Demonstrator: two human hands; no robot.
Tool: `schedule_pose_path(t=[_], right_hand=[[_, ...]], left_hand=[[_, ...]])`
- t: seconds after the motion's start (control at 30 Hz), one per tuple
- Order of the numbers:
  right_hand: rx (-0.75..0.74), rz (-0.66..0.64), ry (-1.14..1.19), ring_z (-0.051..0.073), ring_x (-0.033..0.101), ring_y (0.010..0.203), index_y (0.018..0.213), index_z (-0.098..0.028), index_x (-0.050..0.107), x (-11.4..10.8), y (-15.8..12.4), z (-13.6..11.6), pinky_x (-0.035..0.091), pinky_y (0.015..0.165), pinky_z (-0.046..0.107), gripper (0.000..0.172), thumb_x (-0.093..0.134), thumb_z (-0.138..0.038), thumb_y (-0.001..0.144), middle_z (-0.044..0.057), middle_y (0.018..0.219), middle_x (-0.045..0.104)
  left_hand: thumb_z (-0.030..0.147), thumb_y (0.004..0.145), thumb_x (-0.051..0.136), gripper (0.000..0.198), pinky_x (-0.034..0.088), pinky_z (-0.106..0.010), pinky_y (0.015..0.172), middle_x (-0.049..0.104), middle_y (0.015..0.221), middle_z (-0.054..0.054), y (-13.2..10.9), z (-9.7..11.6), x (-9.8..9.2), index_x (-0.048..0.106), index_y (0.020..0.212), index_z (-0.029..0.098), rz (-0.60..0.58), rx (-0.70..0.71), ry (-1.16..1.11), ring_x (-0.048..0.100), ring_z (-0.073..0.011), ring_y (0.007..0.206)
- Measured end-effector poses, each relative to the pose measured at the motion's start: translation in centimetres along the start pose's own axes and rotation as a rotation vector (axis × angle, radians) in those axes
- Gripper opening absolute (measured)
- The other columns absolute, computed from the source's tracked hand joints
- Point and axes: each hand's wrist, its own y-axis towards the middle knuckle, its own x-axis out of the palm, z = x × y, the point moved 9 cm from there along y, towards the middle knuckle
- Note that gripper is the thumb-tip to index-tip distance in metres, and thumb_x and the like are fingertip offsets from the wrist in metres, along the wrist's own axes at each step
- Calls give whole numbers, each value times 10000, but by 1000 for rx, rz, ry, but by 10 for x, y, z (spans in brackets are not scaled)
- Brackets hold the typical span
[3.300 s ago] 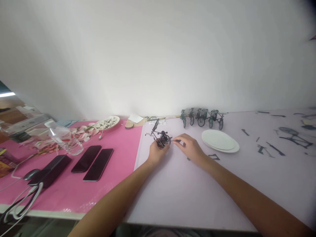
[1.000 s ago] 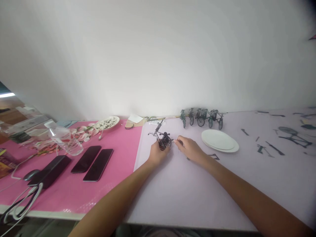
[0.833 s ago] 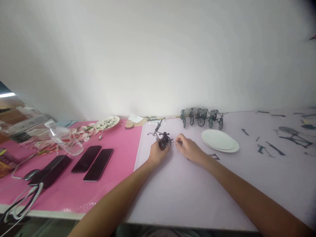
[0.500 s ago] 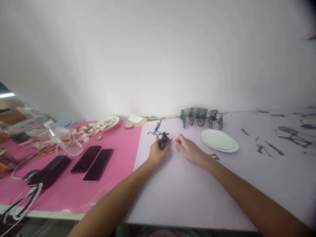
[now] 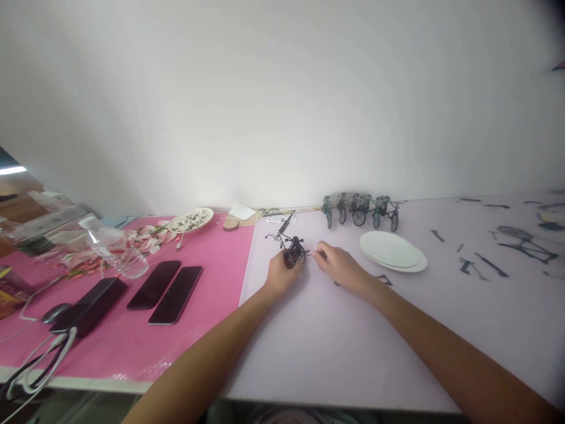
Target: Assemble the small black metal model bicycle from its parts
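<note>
A small black model bicycle (image 5: 292,240) is tilted up over the pale tabletop, handlebars toward the upper left. My left hand (image 5: 282,275) is closed around its lower part, hiding some of the wheel. Just to the right, my right hand (image 5: 335,265) pinches close to the bicycle's right side. A thin dark piece seems to stick out between its fingertips and the bicycle; what it is I cannot make out. Behind my right forearm, a small dark frame piece (image 5: 384,280) lies on the table.
Several finished model bicycles (image 5: 362,209) stand along the wall. White plates (image 5: 392,251) lie right of my hands, with loose dark parts (image 5: 492,265) beyond. On the pink mat are two phones (image 5: 175,294), a plastic bottle (image 5: 115,250), a black power bank (image 5: 88,306) and a plate of small pieces (image 5: 192,220).
My right hand has shifted very slightly, its fingertips still by the bicycle's right side. The left hand and bicycle have hardly moved.
</note>
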Motion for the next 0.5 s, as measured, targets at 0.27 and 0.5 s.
schedule_pose_path(t=[0.27, 0.5], right_hand=[[4, 57, 20, 218, 698, 852, 1001, -251, 535, 1, -1, 5, 454, 754, 314, 161, 512, -410, 987, 53, 999, 749], [-17, 12, 56, 203, 676, 791, 994, -244, 534, 2, -1, 5, 455, 730, 311, 142, 510, -382, 975, 50, 942, 739]], left_hand=[[384, 834, 762, 325, 475, -275, 643, 749, 873, -81, -1, 5, -1, 691, 1028, 132, -5, 6, 16, 646, -174, 695], [374, 826, 768, 321, 465, -267, 645, 744, 855, -73, -1, 3, 0, 683, 1022, 134, -9, 11, 0, 643, -171, 696]])
